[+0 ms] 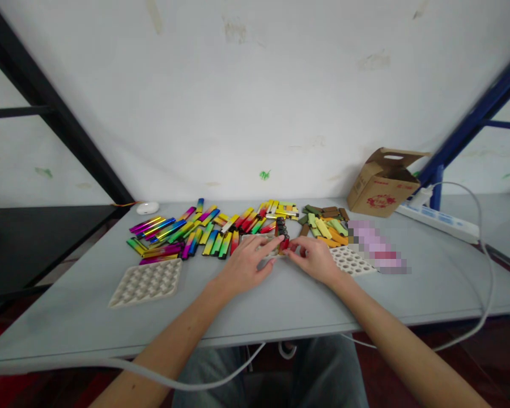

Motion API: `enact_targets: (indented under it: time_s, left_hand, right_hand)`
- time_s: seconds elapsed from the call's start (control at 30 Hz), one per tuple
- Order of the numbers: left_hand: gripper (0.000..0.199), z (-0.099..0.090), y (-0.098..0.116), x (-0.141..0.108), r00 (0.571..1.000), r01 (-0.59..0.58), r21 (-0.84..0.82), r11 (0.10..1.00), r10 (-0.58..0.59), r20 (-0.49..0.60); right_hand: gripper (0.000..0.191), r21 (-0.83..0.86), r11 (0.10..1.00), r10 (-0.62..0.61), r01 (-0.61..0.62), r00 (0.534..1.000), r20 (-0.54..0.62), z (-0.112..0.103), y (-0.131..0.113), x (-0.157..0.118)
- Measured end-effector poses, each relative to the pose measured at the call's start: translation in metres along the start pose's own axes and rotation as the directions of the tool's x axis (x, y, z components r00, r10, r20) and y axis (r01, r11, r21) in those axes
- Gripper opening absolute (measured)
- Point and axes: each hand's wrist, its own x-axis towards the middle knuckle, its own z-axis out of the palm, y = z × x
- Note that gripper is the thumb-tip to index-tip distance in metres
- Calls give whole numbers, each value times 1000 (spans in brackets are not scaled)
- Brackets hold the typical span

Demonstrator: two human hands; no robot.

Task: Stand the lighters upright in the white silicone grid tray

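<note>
Red print [379, 201] on cardboard box [382, 184], unreadable

The sticks [165, 233] fade through bright colours (pink into yellow into green), and the brown box [382, 184] carries a red stamp [379, 201].

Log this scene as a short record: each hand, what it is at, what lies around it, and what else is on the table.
left hand: fingers reaching toward a dark-and-red stack of sticks, hold unclear
right hand: fingertips at the stack's red lower end, hold unclear
around hands: rainbow metallic sticks heaped left, olive and orange sticks right
rest: pale perforated tray, second perforated tray, cardboard box, power strip, grey table
</note>
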Motion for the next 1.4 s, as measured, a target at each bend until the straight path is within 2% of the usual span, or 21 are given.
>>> enact_targets:
  time_s: [0.17,0.3,0.5,0.67,0.87,1.07,1.17,1.23,1.27,1.4]
  left_hand:
    - [56,0,1,-1,1000,-8,14,1000,8,-8]
    - [59,-1,1,-1,1000,-8,30,1000,9,-12]
    - [59,-4,-13,-5,990,135,181,974,-128,-54]
    - [52,1,-22,-10,985,141,224,964,-160,68]
    - [54,4,-16,-4,972,161,227,961,-195,133]
    - [50,7,-13,4,968,125,237,963,-171,185]
    - [50,10,-17,7,970,111,232,966,-156,185]
    - [51,11,-21,9,972,102,225,969,-145,185]
    - [52,12,-23,10,972,96,220,971,-139,188]
    - [52,12,-27,12,976,75,198,977,-113,187]
  right_hand:
    - [12,33,999,10,-11,1000,29,-3,1,-1]
    - [18,15,999,52,-52,998,-16,-4,2,0]
    - [21,-23,993,113,-116,990,-85,-3,6,0]
    - [19,-43,986,154,-161,980,-126,-10,13,4]
    - [25,-156,975,118,-160,962,-246,-15,32,7]
    - [35,-234,962,103,-141,981,-167,-15,53,21]
    - [39,-265,964,32,-29,999,7,-22,62,42]
    - [40,-259,964,-36,64,993,113,-24,67,56]
    - [42,-255,964,-47,79,991,129,-24,70,62]
    - [42,-232,973,-3,18,998,64,-14,77,72]
